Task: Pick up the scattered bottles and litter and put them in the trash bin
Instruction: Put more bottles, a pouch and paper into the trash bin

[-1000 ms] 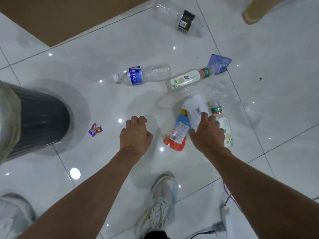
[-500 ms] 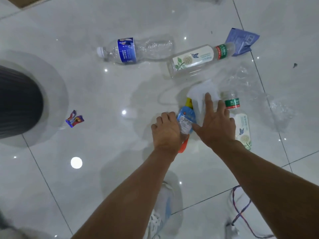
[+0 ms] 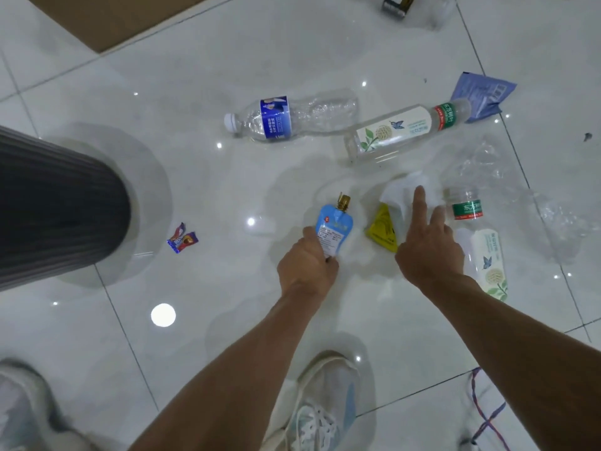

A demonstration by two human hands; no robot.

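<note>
- My left hand (image 3: 307, 266) pinches the lower end of the blue pouch (image 3: 334, 227), with the thumb and curled fingers round its bottom edge. The gold spout points away from me. I cannot tell whether the pouch is clear of the floor (image 3: 211, 53) or resting on it.
- My right hand (image 3: 429, 252) is spread with the fingers straight and holds nothing. Its index finger (image 3: 419, 203) reaches over the white paper (image 3: 398, 190), which lies crumpled just beside the yellow packet (image 3: 383, 232).
- I read this as an early pick from the middle cluster: the pouch is taken on the left and the paper is being reached for on the right.
- The rest of the litter lies on the floor:
  - a blue-label bottle (image 3: 286, 118)
  - a white-label bottle (image 3: 400, 131), with a blue sachet (image 3: 481, 96) at its cap end
  - a second white-label bottle (image 3: 484, 255), partly under my right wrist
  - some clear crumpled plastic (image 3: 494, 170)
  - a candy wrapper (image 3: 182, 238)
  - another bottle (image 3: 398, 3) at the far edge
- The trash bin (image 3: 58, 209) is dark and ribbed and stands at my left, well apart from the cluster. The candy wrapper lies between it and my left hand.
- Next, I judge the right fingers must curl and gather the paper, which is thin and sits on glossy tile, so it needs a pinch rather than a flat press. The yellow packet is near enough to take in the same grab.
- After that both hands swing left to the bin. The pouch is held only by its bottom end and may flop on the way.
</note>
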